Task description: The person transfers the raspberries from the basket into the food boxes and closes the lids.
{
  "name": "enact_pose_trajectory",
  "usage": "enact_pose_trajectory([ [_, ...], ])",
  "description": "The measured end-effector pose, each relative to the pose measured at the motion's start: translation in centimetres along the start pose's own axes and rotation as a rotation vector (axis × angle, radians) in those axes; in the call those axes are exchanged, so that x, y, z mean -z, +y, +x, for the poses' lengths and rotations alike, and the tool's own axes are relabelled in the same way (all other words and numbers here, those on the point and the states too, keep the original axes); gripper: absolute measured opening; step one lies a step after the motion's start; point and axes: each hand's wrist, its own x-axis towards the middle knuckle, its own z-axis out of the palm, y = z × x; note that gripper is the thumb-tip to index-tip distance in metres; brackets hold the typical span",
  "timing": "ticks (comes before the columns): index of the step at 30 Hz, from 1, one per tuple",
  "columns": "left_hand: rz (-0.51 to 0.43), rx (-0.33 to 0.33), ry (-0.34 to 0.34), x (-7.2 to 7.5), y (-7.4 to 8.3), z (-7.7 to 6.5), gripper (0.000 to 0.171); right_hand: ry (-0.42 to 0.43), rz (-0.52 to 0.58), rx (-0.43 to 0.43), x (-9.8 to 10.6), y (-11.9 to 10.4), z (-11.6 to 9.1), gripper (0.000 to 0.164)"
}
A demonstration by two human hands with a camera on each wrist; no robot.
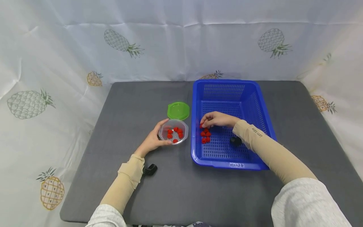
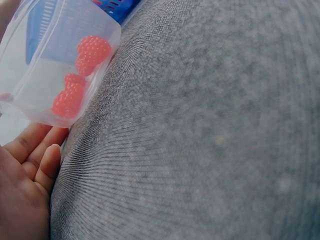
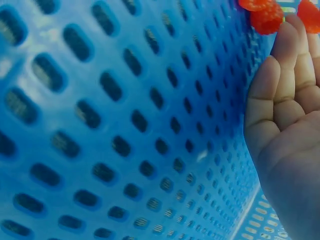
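Note:
My left hand [image 1: 153, 138] holds a clear plastic tub [image 1: 185, 136] with its thumb at the near side and its fingers at the far side. Several red raspberries [image 1: 175, 129] lie in the tub; the left wrist view shows some raspberries [image 2: 94, 48] through its wall. Inside the blue basket [image 1: 232, 164], my right hand [image 1: 217, 119] pinches a raspberry [image 1: 201, 125] between thumb and fingers, near the left wall. Close below that hand, several more raspberries [image 1: 205, 134] are grouped on the basket floor. In the right wrist view, a raspberry [image 3: 311, 16] shows at the fingertips.
A green lid [image 1: 178, 111] lies on the grey table [image 1: 136, 107] just behind the tub. The basket's raised walls stand right of the tub. Black devices show by the left wrist [image 1: 150, 170] and the right wrist [image 1: 235, 141]. A pineapple-print curtain [image 1: 158, 50] hangs behind the table.

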Motion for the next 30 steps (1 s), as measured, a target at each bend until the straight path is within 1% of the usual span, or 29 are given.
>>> enact_pose_trajectory([
  [4,-0.005,-0.009,0.010,0.0,0.0,-0.2,0.092,-0.008,0.011,0.008,0.1,-0.2,0.0,0.025],
  [8,-0.001,0.023,0.003,0.0,0.5,-0.3,0.092,-0.027,0.005,0.026,0.2,-0.3,-0.1,0.024],
  [11,-0.004,0.029,-0.010,0.0,1.7,-0.6,0.092,-0.029,0.015,0.035,0.4,-0.5,-0.5,0.025],
  [15,0.003,0.007,-0.014,0.2,3.1,-0.8,0.091,-0.023,0.052,0.049,0.9,-0.8,-0.9,0.027],
  [18,0.004,0.019,-0.008,0.1,2.4,-0.7,0.091,-0.009,0.071,0.071,1.1,-1.1,-1.3,0.027],
  [22,-0.005,0.023,0.000,0.0,0.8,-0.4,0.093,0.034,0.121,0.106,1.4,-1.9,-2.0,0.028],
  [25,-0.008,0.005,0.009,0.0,0.4,-0.3,0.093,0.063,0.174,0.133,1.7,-2.5,-2.3,0.028],
  [30,-0.016,-0.014,0.015,0.0,0.1,-0.3,0.092,0.108,0.217,0.157,2.3,-3.3,-2.8,0.024],
])
